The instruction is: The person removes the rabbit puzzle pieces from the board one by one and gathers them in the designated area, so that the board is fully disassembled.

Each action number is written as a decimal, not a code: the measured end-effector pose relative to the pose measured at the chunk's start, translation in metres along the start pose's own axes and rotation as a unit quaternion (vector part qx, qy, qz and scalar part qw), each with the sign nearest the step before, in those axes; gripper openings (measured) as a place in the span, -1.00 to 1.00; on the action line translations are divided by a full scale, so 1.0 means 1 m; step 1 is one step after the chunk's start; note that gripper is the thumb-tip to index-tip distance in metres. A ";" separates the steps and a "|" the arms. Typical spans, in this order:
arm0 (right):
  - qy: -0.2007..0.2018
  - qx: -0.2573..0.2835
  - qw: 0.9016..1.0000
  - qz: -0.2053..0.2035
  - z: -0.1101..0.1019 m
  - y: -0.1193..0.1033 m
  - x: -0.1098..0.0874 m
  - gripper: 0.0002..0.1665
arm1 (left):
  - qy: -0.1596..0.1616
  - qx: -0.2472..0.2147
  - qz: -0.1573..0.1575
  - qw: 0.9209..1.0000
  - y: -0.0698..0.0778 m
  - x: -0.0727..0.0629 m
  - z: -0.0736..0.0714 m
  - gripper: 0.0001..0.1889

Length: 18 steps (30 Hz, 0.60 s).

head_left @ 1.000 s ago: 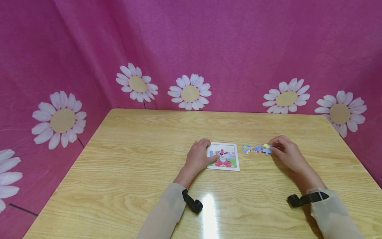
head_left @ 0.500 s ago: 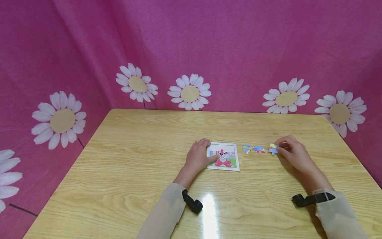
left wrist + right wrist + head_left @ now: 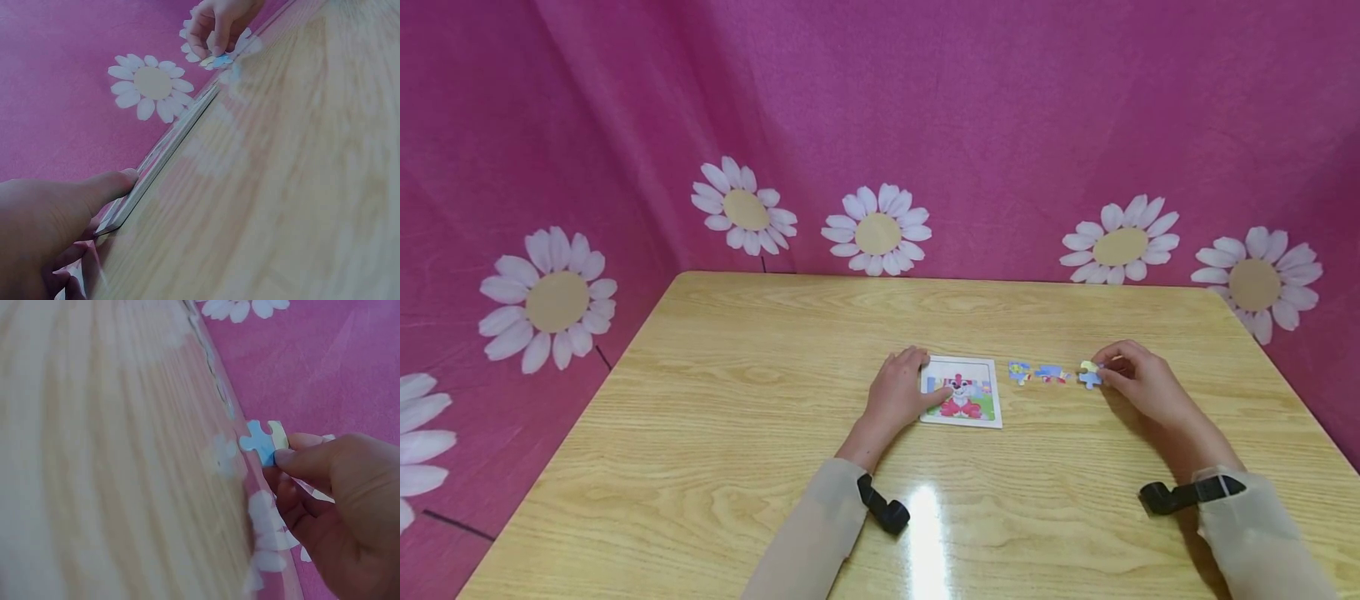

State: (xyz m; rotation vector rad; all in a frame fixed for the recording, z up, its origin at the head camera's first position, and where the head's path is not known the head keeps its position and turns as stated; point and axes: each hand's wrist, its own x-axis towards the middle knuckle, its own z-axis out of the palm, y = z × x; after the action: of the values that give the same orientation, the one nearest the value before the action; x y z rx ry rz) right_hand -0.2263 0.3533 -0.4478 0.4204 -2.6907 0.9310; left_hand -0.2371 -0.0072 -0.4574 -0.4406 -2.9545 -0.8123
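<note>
My left hand (image 3: 892,393) holds a square, white-framed jigsaw puzzle board (image 3: 958,369) by its left side, thumb on top. Pink and white cartoon animal art fills its lower part; the upper part is pale. Seen from the left wrist, the board (image 3: 172,152) is a thin slab lying flat on the table. To the right, my right hand (image 3: 1138,385) pinches a blue and yellow puzzle piece (image 3: 1089,377) between thumb and fingers. The right wrist view shows this piece (image 3: 259,442) raised, its knobs pointing away from the fingertips.
Between the board and my right hand lie a loose blue and yellow puzzle piece (image 3: 1018,372) and some blue and red puzzle pieces (image 3: 1051,374), perhaps overlapping. The wooden table (image 3: 760,358) ends at a pink curtain (image 3: 985,125) printed with daisies.
My right hand has moved right with the puzzle piece, away from the loose pieces, and uncovered more of them. My left hand and the board have stayed put.
</note>
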 end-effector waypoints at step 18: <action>-0.105 0.019 0.994 0.026 -0.002 0.010 0.013 -0.83 | -0.003 0.004 0.000 1.000 0.000 0.001 0.000 -0.37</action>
State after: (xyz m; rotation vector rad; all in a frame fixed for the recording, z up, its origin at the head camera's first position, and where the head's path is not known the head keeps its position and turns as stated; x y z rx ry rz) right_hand -0.2411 0.3598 -0.4472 0.4826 -2.8898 1.0052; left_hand -0.2377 -0.0076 -0.4572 -0.4425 -2.9631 -0.8014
